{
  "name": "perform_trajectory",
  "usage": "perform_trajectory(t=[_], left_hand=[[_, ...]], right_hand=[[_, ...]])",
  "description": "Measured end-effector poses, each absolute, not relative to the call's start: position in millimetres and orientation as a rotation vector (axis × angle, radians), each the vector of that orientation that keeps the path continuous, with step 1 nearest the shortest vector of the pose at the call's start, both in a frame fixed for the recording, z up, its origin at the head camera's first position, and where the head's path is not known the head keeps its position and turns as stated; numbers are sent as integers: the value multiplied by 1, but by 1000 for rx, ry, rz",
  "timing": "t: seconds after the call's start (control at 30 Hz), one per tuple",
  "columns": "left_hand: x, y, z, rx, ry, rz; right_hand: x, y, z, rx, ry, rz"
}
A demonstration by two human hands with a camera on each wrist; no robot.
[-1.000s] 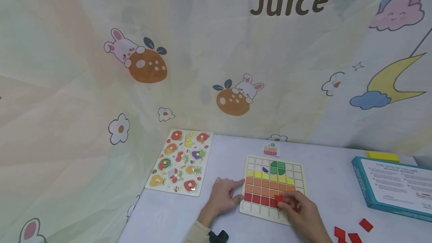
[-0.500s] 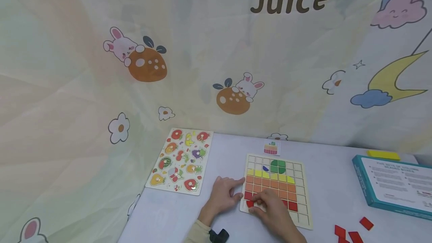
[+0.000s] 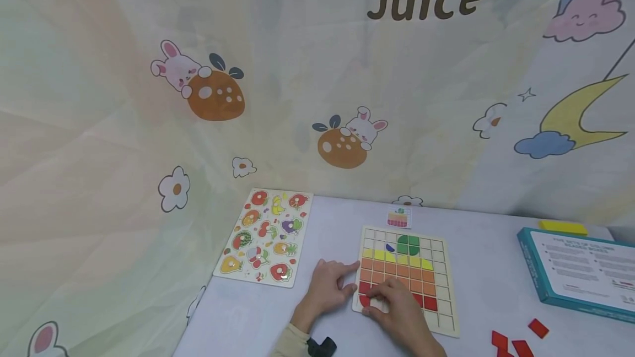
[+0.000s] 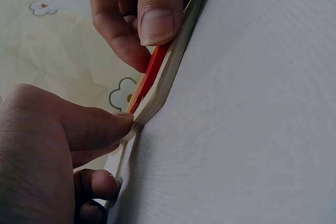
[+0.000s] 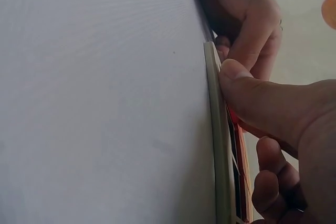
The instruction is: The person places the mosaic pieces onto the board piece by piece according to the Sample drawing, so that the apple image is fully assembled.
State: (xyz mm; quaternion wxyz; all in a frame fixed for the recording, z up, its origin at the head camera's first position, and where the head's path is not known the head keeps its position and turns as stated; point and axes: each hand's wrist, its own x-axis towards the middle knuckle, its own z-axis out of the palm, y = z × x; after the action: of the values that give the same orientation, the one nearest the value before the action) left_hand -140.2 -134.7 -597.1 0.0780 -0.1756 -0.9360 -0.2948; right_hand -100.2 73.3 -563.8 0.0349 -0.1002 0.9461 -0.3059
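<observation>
A red tile (image 3: 365, 300) sits in the near-left corner of the wooden grid board (image 3: 443, 313), pinched and pressed down by the curled thumb and fingers of the right hand (image 3: 399, 313). The left hand (image 3: 327, 286) steadies the board's left edge, fingertips against it, gripping nothing. On the white table (image 3: 486, 269) lie a fruit puzzle (image 3: 265, 237), spare red tiles (image 3: 516, 340) and a teal box (image 3: 577, 274).

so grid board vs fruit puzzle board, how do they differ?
The grid board is squarish, part-filled with plain colour tiles in rows, and both hands touch it: the left hand at its edge, the right hand on a red piece. The fruit board is oblong, filled with pictured fruit pieces, untouched. Both lie flat on the table.
</observation>
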Motion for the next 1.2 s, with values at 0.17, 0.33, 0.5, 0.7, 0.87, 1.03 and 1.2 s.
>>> perform_trajectory(t=[0.17, 0.33, 0.5, 0.7, 0.87, 1.03, 1.2], left_hand=[[-141, -134, -598, -534, -2800, -864], [-141, -134, -597, -529, -2803, -877], [-141, -133, -599, -526, -2793, -878], [-140, -134, -598, -529, -2789, -868], [-141, -134, -597, -545, -2779, -849], [-142, -134, -599, -550, -2791, -796], [-141, -133, -599, -517, -2826, -795]], right_hand=[[-99, 73, -565, -335, 2936, -927], [-99, 71, -565, -347, 2947, -901], [-99, 71, -563, -328, 2959, -892], [-98, 69, -561, -307, 2982, -891], [-100, 69, -560, -295, 2962, -897], [-103, 84, -557, -183, 2934, -991], [-106, 128, -545, -75, 2990, -1036]])
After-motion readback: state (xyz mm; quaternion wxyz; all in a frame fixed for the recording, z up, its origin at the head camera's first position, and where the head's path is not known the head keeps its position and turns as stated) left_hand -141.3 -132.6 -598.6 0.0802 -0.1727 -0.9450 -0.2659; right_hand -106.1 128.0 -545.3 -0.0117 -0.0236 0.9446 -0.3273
